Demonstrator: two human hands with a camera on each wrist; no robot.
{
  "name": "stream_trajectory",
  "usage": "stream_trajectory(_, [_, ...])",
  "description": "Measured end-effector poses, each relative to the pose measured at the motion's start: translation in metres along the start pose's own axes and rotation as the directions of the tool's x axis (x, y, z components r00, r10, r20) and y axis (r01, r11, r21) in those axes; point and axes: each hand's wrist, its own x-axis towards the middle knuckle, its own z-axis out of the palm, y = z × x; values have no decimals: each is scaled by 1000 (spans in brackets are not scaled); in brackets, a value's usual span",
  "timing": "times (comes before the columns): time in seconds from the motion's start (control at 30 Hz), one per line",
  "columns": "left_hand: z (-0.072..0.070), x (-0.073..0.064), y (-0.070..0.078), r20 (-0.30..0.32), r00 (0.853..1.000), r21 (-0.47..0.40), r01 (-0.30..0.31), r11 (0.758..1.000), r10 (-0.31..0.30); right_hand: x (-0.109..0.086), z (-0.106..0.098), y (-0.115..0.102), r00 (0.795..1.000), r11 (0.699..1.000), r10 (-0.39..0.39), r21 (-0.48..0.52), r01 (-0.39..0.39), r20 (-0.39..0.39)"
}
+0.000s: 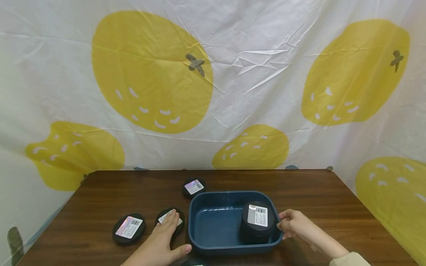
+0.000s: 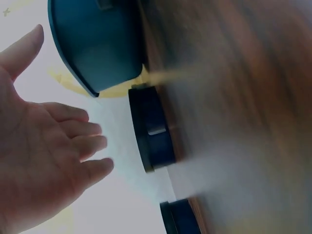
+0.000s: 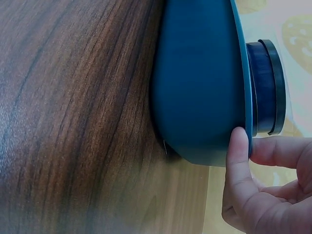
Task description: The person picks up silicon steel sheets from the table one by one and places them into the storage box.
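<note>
A blue rectangular bin stands on the table. My right hand pinches its right rim between thumb and fingers; the right wrist view shows the right hand at the rim of the bin. At the bin's right end, a round black jar with a white label rises above the rim. My left hand is spread over another flat black jar left of the bin, partly hiding it. In the left wrist view, the left hand has fingers extended, apart from that jar.
One more labelled black jar lies farther left, and another sits behind the bin's back left corner. A dark labelled thing shows at the bottom edge. Behind the wooden table hangs a lemon-printed cloth.
</note>
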Motion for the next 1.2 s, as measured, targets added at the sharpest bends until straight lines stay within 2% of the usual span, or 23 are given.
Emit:
stream_trajectory(0.13, [-3,-3,-4,-66,997,99,42,994,-36,0,0,-1,1000,1000,13,0,-13,-7])
stream_trajectory(0.27, [-12,-6,-8,-109,991,166,93,982,-75,-1,0,-1,1000,1000,20,1,-20,-13])
stream_trajectory(0.57, [-35,-13,-22,-211,976,345,133,929,-61,0,-2,0,1000,1000,15,-3,-15,-5])
stream_trajectory(0.93, [-59,-14,-40,-160,977,372,191,908,-140,0,-1,1,1000,1000,6,18,-6,5])
stream_trajectory(1.2, [-70,-11,-54,-140,969,393,242,887,-203,1,-1,2,1000,1000,16,18,-16,5])
